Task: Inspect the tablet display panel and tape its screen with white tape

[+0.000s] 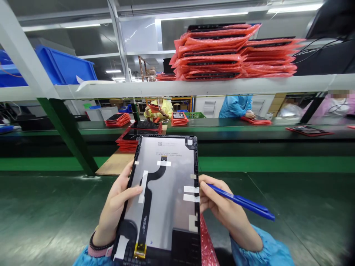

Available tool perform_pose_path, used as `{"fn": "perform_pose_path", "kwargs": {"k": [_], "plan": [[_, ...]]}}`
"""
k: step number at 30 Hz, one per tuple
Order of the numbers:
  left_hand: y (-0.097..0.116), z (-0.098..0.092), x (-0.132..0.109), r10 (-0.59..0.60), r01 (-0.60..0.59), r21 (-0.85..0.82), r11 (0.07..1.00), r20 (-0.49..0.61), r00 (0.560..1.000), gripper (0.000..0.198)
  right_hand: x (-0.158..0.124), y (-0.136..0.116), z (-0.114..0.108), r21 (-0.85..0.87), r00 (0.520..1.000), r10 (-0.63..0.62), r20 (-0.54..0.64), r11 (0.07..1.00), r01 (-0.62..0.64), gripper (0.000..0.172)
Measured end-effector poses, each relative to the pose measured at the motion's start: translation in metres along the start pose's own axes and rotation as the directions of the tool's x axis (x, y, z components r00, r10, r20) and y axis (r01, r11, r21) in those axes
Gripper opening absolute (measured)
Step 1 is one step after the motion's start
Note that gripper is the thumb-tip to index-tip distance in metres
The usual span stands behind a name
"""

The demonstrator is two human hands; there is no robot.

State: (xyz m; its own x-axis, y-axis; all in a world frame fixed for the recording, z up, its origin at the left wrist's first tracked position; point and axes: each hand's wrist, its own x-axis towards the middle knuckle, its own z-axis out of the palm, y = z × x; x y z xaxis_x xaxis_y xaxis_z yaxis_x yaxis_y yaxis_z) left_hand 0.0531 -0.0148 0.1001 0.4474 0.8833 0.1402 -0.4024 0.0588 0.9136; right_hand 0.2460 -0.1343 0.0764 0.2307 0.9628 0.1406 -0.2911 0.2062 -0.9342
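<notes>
I hold a tablet screen panel upright in front of me, its grey back toward me, with a black flex cable and white tape strips on it. My left hand grips its left edge, thumb across the back. My right hand is closed on blue tweezers, their tip at the panel's right edge by the tape strips. A red bag lies under the panel's lower right corner.
Stacks of panels in red bags sit on the overhead shelf, with blue bins at left. More red-bagged stacks lie ahead on the green bench. Other people work across the line.
</notes>
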Motion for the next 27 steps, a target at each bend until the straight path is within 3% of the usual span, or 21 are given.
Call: {"fn": "perform_pose_path", "kwargs": {"k": [5,11,13,16,19,23,25,27], "plan": [[0.000,0.001,-0.003,-0.003,0.003,0.010,1.000,0.001,1.000,0.068,-0.002,-0.004,-0.005,-0.052,1.000,-0.016,-0.009,0.999,0.015,0.026],[-0.006,0.003,-0.004,0.010,-0.010,-0.026,1.000,0.000,1.000,0.071,0.004,-0.005,-0.012,0.043,0.997,0.066,0.046,0.997,-0.068,0.031],[-0.009,0.001,-0.001,0.029,-0.028,-0.034,0.999,0.015,0.999,0.072,0.007,-0.004,-0.013,0.023,0.998,0.064,0.006,0.998,-0.064,0.032],[-0.014,-0.004,0.002,0.052,-0.054,0.052,0.997,0.044,0.998,0.068,0.014,-0.001,-0.018,-0.065,0.989,-0.010,-0.145,0.998,0.001,0.033],[-0.016,-0.008,0.003,0.134,-0.140,0.213,0.967,0.045,0.990,0.047,0.020,0.002,-0.022,-0.097,0.965,-0.082,-0.248,0.993,0.060,0.042],[-0.017,-0.010,0.000,0.383,-0.348,0.452,0.822,0.016,0.924,0.026,0.019,0.004,-0.018,0.086,0.969,-0.116,-0.218,0.987,0.137,0.044],[-0.018,-0.012,-0.001,0.447,-0.468,0.506,0.724,0.172,0.878,0.021,0.015,0.010,-0.014,0.169,0.992,-0.075,-0.104,0.981,0.092,0.050],[-0.018,-0.013,-0.002,0.408,-0.600,0.494,0.630,0.447,0.796,0.027,0.010,0.020,-0.011,0.120,0.999,-0.036,0.015,0.992,0.034,0.063]]}}
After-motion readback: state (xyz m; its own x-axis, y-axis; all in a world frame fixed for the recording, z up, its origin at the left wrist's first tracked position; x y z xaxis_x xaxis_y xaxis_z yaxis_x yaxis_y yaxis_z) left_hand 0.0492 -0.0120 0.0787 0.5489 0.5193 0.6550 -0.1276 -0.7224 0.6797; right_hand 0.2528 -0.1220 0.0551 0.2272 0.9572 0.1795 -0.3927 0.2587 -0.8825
